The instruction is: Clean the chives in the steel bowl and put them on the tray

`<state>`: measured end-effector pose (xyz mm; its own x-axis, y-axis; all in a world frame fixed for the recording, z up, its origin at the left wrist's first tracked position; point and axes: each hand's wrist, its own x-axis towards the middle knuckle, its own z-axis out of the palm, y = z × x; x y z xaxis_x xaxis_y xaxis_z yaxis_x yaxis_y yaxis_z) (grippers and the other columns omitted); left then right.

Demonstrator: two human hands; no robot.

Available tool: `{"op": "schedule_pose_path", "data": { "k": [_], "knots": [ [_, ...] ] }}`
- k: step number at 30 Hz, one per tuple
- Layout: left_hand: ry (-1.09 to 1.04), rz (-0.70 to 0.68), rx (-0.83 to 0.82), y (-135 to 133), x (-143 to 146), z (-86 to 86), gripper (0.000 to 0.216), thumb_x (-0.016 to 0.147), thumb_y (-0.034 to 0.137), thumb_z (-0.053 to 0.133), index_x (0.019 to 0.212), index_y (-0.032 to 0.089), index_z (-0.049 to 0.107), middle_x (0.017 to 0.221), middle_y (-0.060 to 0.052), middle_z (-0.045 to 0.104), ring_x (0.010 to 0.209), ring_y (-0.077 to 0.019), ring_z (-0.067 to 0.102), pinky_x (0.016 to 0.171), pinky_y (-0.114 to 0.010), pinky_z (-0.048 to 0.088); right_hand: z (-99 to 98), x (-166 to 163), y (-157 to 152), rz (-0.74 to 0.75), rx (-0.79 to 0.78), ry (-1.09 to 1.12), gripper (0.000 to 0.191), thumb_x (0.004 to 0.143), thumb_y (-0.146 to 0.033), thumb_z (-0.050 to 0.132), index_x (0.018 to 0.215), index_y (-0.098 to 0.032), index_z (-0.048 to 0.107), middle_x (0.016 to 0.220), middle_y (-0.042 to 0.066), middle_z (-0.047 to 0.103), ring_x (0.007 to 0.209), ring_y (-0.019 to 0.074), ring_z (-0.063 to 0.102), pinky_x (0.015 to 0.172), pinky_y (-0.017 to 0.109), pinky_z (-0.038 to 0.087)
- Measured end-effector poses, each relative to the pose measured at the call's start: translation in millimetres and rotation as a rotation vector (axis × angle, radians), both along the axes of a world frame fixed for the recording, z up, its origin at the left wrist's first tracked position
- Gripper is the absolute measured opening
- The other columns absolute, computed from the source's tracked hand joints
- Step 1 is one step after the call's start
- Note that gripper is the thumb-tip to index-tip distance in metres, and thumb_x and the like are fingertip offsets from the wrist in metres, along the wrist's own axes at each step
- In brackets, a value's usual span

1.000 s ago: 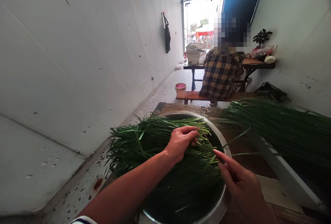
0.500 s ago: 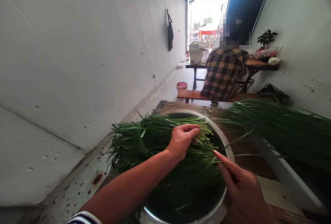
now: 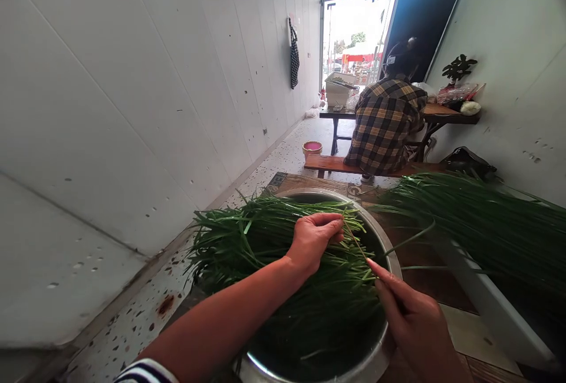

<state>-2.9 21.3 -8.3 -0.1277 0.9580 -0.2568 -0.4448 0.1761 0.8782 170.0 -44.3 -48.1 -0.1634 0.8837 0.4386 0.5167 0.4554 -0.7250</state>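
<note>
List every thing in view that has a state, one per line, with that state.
Left hand: fingers curled on the chives in the basin.
Right hand: pinching one thin stalk at the basin's right rim.
Stalk: held, slanting up to the left.
Basin: upright, heaped with chives.
Chives: lying flat, tips spilling over the left rim.
Second chive pile: loose, on the right.
Doorway: open.
Pink bowl: upright on the floor.

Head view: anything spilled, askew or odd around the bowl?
Mostly tidy. The chives overhang the metal bowl's left rim, tips splayed over the floor. One loose stalk curves away over the right rim. A rust-coloured stain marks the speckled floor. Nothing looks spilled.
</note>
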Motion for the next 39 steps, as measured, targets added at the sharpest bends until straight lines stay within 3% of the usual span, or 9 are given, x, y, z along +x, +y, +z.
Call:
{"op": "schedule_pose_path", "data": {
  "k": [9,19,30,39],
  "knots": [
    [-0.008,0.032,0.011,0.1,1.0,0.1,0.030,0.048,0.020,0.084,0.071,0.006,0.071,0.065,-0.004,0.067,0.057,-0.0092,0.059,0.061,-0.023,0.051,-1.8,0.8,0.3,0.006,-0.012,-0.014,0.032,0.088,-0.021,0.050,0.114,-0.014,0.068,0.105,0.009,0.070,0.084,0.0193,0.072,0.067,0.019,0.058],
    [-0.015,-0.060,0.047,-0.9,-0.6,-1.4,0.028,0.055,0.023,0.081,0.075,0.005,0.071,0.069,-0.006,0.066,0.058,-0.0082,0.057,0.055,-0.019,0.044,-1.0,-0.5,0.6,0.009,-0.017,0.025,0.031,0.086,-0.021,0.051,0.112,-0.016,0.069,0.106,0.008,0.070,0.087,0.0193,0.071,0.071,0.019,0.058],
    [0.008,-0.033,0.023,-1.4,-0.1,1.8,0.026,0.058,0.023,0.079,0.075,0.006,0.071,0.069,-0.005,0.064,0.056,-0.0066,0.053,0.051,-0.018,0.043,-0.9,0.2,0.6,0.009,0.037,0.033,0.030,0.085,-0.017,0.053,0.110,-0.016,0.069,0.103,0.005,0.072,0.083,0.0153,0.072,0.073,0.015,0.056],
    [0.047,-0.047,0.048,-0.6,-1.3,-0.4,0.024,0.059,0.022,0.077,0.075,0.006,0.071,0.068,-0.005,0.064,0.055,-0.0065,0.052,0.051,-0.019,0.041,1.1,1.5,-1.0,0.006,-0.011,0.032,0.031,0.085,-0.018,0.052,0.110,-0.016,0.069,0.104,0.005,0.072,0.085,0.0158,0.072,0.073,0.015,0.056]
  ]
}}
